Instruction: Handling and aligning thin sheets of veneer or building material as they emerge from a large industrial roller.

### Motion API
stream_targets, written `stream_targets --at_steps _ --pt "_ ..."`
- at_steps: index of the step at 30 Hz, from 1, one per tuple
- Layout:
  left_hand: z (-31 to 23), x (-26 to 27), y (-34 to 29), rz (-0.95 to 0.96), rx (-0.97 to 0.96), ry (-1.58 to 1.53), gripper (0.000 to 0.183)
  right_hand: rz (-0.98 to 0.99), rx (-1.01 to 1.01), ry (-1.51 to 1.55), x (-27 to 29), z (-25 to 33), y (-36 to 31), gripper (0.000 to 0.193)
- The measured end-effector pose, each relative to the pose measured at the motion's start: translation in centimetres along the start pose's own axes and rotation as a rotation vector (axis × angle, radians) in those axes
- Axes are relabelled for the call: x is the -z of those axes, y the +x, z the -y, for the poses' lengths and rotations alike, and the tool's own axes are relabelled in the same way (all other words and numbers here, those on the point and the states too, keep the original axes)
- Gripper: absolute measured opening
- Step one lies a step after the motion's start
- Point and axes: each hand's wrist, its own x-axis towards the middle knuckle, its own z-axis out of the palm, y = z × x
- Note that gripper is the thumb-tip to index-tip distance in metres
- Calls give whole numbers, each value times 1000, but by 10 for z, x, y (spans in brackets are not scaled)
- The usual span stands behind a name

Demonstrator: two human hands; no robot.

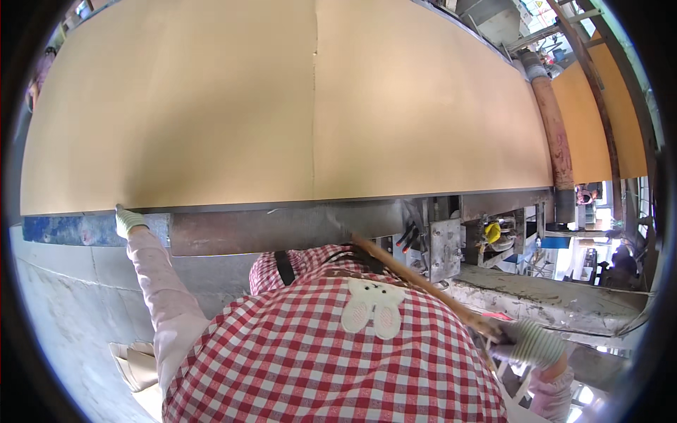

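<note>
Right hand (527, 343) wraps fingers round wooden stick (423, 283), likely light, stiff; best held by shaft. Left hand (129, 221) meets tan sheet (211, 106) edge; can't tell if fingers pinch.

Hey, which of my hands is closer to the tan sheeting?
Left. Your left hand is right at the near edge of the tan sheeting, toward its left end; your right hand is farther off, at lower right, holding the wooden stick.
</note>
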Motion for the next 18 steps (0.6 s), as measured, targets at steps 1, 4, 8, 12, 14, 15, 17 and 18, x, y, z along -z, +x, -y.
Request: stream_targets --at_steps 1,4,8,12,14,15,17,18 --pt "-25 7 -23 -142 -165 203 32 -182 -72 131 7 10 -2 15" --pt "-40 21 -126 155 -379 264 30 -627 78 419 14 -20 35 8" --pt "15 33 -303 1197 1054 -176 62 -719 489 834 63 -23 152 14" --pt "44 -38 -332 984 1132 -667 51 -1022 614 579 112 -66 314 17" --pt "-35 -44 -334 1056 693 -506 46 -1304 506 301 119 -49 353 28" --pt "-79 -47 -336 1102 285 -285 41 -1398 501 298 120 -61 396 28" --pt "-128 -57 -352 1393 45 -414 33 -1270 333 368 98 -42 453 34" --pt "-158 -43 -375 1249 -799 -282 31 -1261 414 312 84 -19 452 38"
